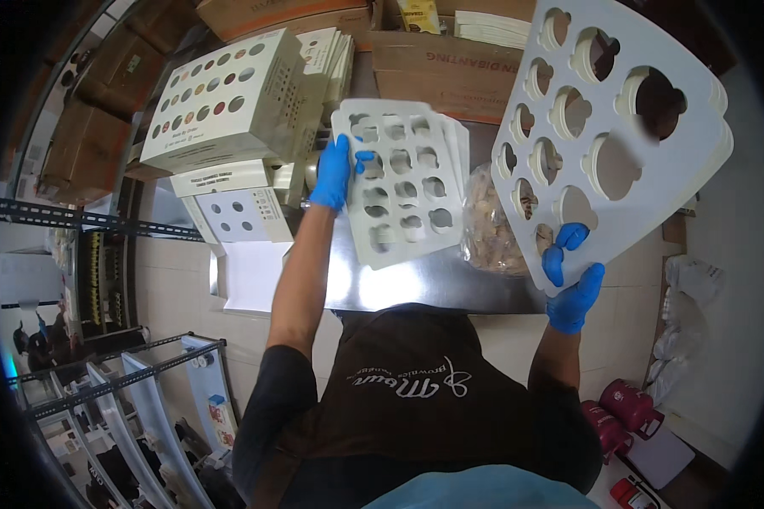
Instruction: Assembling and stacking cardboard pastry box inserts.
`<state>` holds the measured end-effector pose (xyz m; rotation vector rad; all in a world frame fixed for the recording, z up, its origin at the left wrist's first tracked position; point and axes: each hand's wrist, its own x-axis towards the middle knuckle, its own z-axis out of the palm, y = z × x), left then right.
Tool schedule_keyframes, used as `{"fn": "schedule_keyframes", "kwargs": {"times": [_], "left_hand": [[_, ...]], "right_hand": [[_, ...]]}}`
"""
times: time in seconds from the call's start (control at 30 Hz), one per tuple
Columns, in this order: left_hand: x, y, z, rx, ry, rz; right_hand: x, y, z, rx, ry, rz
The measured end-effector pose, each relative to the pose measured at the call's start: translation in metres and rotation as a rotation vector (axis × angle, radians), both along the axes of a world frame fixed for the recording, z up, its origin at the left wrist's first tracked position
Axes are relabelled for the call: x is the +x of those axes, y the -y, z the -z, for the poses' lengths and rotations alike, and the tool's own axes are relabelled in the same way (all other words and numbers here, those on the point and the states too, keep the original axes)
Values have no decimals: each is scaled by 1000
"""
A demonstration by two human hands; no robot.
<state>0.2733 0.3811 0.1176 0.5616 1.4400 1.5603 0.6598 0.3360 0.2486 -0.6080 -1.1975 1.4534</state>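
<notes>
Both my hands wear blue gloves. My left hand [334,172] grips the left edge of a stack of white cardboard inserts [392,222] over the steel table, with fingertips showing at the cut-out holes. The sheets have rows of rounded openings and fan out a little at the right. Raised at the right, my right hand [575,297] holds a second bunch of white cardboard inserts [598,216] by its lower corner, fingers at a hole and thumb along the edge. Several layers show at its right edge. Between the two bunches lies a clear plastic bag of brown pieces [490,227].
White boxes with round windows [221,97] are piled on the left, above an opened white carton [238,216]. Brown cardboard boxes [441,81] line the table's back. Metal shelving [119,222] stands left; red gas cylinders [628,405] stand on the floor at the lower right.
</notes>
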Motion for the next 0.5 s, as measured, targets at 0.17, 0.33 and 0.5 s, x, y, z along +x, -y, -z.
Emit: {"fn": "schedule_keyframes", "kwargs": {"times": [0.17,0.33,0.5], "left_hand": [[-10,-46,2,-406,-1011,145],[19,12,-7,-6,-1019,110],[6,134,-46,-102,-312,211]], "right_hand": [[3,10,9,21,47,11],[2,28,25,-162,22,-119],[-52,27,55,559,462,-241]]}}
